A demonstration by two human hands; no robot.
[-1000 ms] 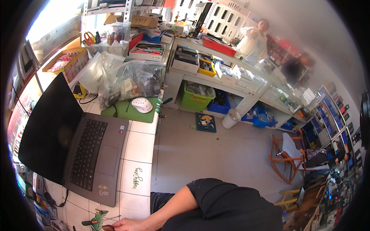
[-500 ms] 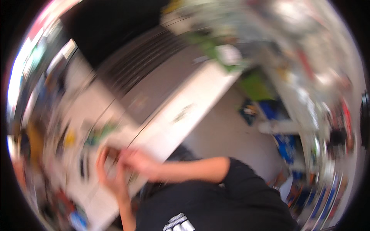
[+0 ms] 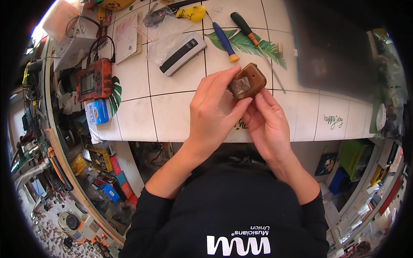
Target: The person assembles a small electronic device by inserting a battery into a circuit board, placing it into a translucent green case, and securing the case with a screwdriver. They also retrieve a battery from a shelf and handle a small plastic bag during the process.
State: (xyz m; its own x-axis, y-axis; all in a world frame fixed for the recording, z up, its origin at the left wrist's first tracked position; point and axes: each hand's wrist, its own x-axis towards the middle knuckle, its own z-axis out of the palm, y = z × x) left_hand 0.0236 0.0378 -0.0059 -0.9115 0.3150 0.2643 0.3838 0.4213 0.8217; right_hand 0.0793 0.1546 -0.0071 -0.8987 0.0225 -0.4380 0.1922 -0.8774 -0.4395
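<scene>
Taking the blue-handled screwdriver [image 3: 223,38] as my landmark, I have the small brown case [image 3: 257,77] on my side of it and slightly to its right, just beyond the fingertips of both my hands. The case's long axis slants from its near-left end, between my left thumb and forefinger, up to its far-right end. My left hand [image 3: 214,102] is the nearer to that near-left end and grasps across it. My right hand [image 3: 270,128] comes from the near-right side, its thumb tip seeming to meet the lower right edge; its other fingers are curled beneath, and I cannot tell how firmly they press.

The case is a rounded block with a smooth, dull shell, plastic by its look, and 1 small dark hole in its face. A crumpled grey-brown patch [image 3: 241,87] with a faint sheen covers its left part.

The landmark has a fluted blue grip with a yellow end pointing toward me. To its right lies the green-handled screwdriver [image 3: 241,23], with a long thin metal shaft; to its left sit a slim silver-and-black device [image 3: 183,54] and a wrinkled clear plastic bag [image 3: 168,36]. Glossy white tiles [image 3: 174,118] lie underneath.
</scene>
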